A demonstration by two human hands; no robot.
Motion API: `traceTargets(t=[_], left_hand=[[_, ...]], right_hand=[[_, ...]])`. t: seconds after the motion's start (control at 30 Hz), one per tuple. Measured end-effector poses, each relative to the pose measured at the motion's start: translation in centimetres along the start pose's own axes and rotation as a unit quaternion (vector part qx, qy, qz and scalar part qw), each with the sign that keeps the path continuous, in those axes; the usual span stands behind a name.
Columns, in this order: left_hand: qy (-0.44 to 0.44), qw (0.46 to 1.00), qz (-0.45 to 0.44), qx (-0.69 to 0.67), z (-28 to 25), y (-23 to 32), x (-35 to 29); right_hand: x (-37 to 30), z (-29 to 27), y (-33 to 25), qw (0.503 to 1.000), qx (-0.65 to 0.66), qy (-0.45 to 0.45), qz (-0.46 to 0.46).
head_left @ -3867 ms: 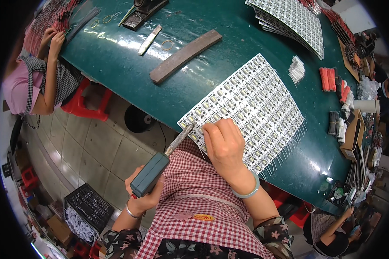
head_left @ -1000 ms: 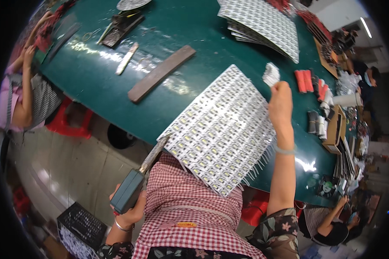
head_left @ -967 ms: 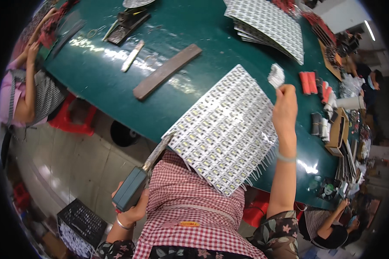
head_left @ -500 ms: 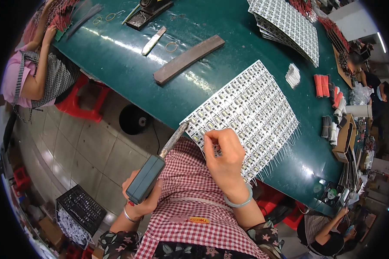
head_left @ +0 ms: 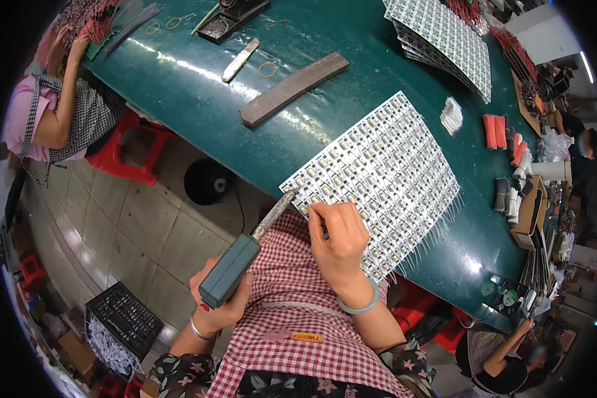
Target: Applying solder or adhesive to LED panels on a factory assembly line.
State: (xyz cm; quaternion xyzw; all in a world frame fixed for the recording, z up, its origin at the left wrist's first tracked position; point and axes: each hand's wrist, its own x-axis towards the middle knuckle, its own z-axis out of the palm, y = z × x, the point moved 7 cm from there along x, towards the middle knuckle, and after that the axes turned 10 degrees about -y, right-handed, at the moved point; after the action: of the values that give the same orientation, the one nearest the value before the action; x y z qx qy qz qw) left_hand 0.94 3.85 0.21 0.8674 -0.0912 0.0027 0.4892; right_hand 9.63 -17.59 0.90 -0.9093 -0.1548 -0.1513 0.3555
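My left hand (head_left: pixel 227 312) is wrapped round the dark green handle of a soldering iron (head_left: pixel 231 270). Its metal tip reaches up to the left corner of a white LED circuit board panel (head_left: pixel 388 169), at or very near the surface. Over the panel's near edge, my right hand (head_left: pixel 341 240) is closed in a pinch, thumb against fingers. Whatever sits between those fingertips is too small or hidden to make out. Thin pale wires hang off the panel's right edge. The panel lies on the green table (head_left: pixel 259 149), overlapping its front edge.
Behind the panel lie a brown bar (head_left: pixel 295 89), a pale flat strip (head_left: pixel 240 61) and an iron stand (head_left: pixel 229 21). Stacked panels (head_left: pixel 444 43), a white wire bundle (head_left: pixel 451 116) and red wire bundles (head_left: pixel 494 131) are at right. A co-worker (head_left: pixel 43 119) sits far left.
My right hand has shifted slightly left along the panel's near edge, still pinched. The iron's tip has moved a little right with my left hand, staying by the panel's corner.
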Motion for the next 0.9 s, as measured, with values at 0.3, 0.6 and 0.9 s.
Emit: traceTargets(t=[0.3,0.6,0.9], left_hand=[[-0.017,1.000,-0.009,-0.011,0.2,0.5,0.5],[-0.005,1.000,0.008,0.008,0.6,0.9,1.0],[-0.011,0.999,-0.038,-0.020,0.6,-0.4,-0.4]], right_hand=[[0.0,0.0,-0.1,1.000,0.001,-0.008,-0.002],[-0.1,0.0,0.0,1.000,-0.002,-0.011,0.000],[0.0,0.1,0.0,1.000,-0.005,-0.011,-0.005]])
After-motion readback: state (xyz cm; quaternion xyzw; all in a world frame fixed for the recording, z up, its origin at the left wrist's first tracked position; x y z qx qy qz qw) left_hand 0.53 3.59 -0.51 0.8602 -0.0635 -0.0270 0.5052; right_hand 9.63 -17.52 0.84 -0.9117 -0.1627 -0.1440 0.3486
